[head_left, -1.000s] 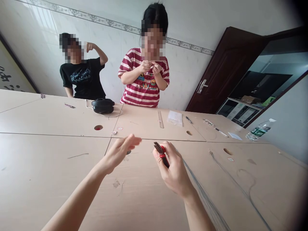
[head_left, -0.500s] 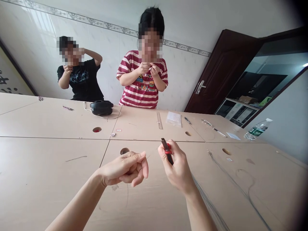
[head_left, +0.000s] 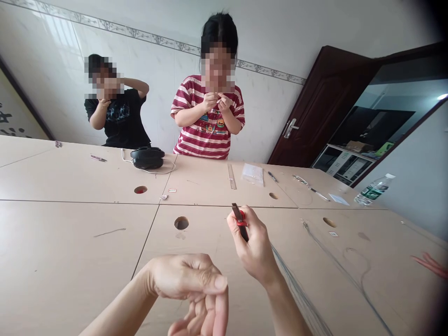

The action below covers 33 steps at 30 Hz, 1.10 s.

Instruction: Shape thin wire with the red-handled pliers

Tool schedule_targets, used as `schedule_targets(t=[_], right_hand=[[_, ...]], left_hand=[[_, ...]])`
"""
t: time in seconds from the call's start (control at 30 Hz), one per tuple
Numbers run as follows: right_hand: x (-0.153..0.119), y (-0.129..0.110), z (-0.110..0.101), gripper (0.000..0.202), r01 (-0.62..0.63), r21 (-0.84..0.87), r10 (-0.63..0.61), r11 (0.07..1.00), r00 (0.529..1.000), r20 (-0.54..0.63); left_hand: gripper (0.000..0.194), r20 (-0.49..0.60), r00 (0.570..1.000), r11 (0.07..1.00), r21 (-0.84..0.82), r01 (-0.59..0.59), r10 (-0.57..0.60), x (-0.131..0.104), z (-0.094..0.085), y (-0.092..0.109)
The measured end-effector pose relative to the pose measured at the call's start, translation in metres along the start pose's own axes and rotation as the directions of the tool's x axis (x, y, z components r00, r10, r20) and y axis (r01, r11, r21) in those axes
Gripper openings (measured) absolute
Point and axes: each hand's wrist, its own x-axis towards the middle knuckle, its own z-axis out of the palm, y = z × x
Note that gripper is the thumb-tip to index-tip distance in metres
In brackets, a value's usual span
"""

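My left hand [head_left: 196, 289] is low in the middle, palm turned partly up. Its thumb presses on the side of the index finger, and the other fingers curl loosely. Anything thin in that pinch is too fine to make out. To its upper right, my right hand [head_left: 254, 247] grips small pliers [head_left: 236, 212] with dark jaws and red on the handles. Their jaws point up and away from me, apart from my left hand. Beside my right forearm, a bundle of thin grey wires [head_left: 297, 289] lies on the table.
Across the table [head_left: 70, 261] are two people with raised hands. Headphones [head_left: 147, 157], a ruler [head_left: 231, 176], a plastic bag [head_left: 252, 175], pens and a water bottle [head_left: 374, 189] lie far off. A cable hole [head_left: 181, 223] is ahead. Another person's hand [head_left: 432, 265] shows at right.
My left hand has dropped toward me and turned its palm more upward. The pliers in my right hand have shifted slightly left. Another person's hand has appeared at the right edge.
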Motion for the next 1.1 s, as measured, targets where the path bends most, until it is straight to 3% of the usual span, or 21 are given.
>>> schedule_targets(t=[0.13,0.2,0.27,0.33,0.4,0.47,0.5,0.57,0.73,0.83,0.9,1.0,1.1], right_hand=[[-0.001,-0.003,0.004,0.013,-0.022,0.019,0.021,1.000,0.999,0.028],[-0.002,-0.006,0.005,0.012,-0.008,0.027,0.007,1.000,1.000,0.030],[-0.003,-0.008,0.007,0.012,0.012,0.033,-0.013,0.999,1.000,0.027],[-0.003,-0.010,0.009,0.011,0.028,0.035,-0.029,0.999,0.999,0.027],[-0.004,-0.010,0.010,0.011,0.040,0.038,-0.042,0.998,0.999,0.031],[-0.005,-0.010,0.011,0.012,0.048,0.042,-0.049,0.998,0.998,0.033],[-0.005,-0.010,0.011,0.012,0.051,0.045,-0.052,0.998,0.998,0.033],[-0.006,-0.011,0.011,0.014,0.059,0.052,-0.061,0.997,0.998,0.032],[-0.007,-0.012,0.012,0.014,0.087,0.058,-0.089,0.995,0.995,0.037],[-0.007,-0.013,0.013,0.013,0.084,0.054,-0.086,0.995,0.996,0.037],[-0.006,-0.014,0.014,0.013,0.079,0.055,-0.081,0.995,0.996,0.030],[-0.005,-0.014,0.013,0.013,0.080,0.052,-0.081,0.995,0.997,0.013],[-0.005,-0.012,0.012,0.012,0.080,0.054,-0.081,0.995,0.997,0.011]], left_hand=[[0.055,-0.171,0.966,0.980,-0.011,-0.197,0.192,-0.016,0.012,0.003],[0.054,-0.304,0.904,0.947,-0.016,-0.321,0.302,-0.025,0.020,0.011],[0.052,-0.455,0.802,0.899,-0.007,-0.438,0.387,-0.030,0.027,0.021],[0.046,-0.637,0.629,0.833,0.039,-0.551,0.446,-0.031,0.031,0.031],[0.041,-0.782,0.390,0.745,0.138,-0.653,0.487,-0.030,0.032,0.039],[0.040,-0.843,0.164,0.650,0.256,-0.715,0.512,-0.027,0.029,0.043],[0.040,-0.847,0.087,0.614,0.305,-0.728,0.524,-0.025,0.026,0.045],[0.041,-0.832,0.004,0.568,0.375,-0.732,0.555,-0.023,0.020,0.045],[0.041,-0.772,-0.060,0.535,0.492,-0.686,0.633,-0.019,0.010,0.040],[0.042,-0.737,-0.042,0.582,0.567,-0.583,0.675,-0.015,0.009,0.035],[0.042,-0.744,0.019,0.667,0.586,-0.460,0.668,-0.012,0.010,0.031],[0.041,-0.772,0.157,0.781,0.573,-0.249,0.616,-0.008,0.011,0.027],[0.043,-0.776,0.279,0.820,0.565,-0.088,0.565,-0.006,0.012,0.026]])
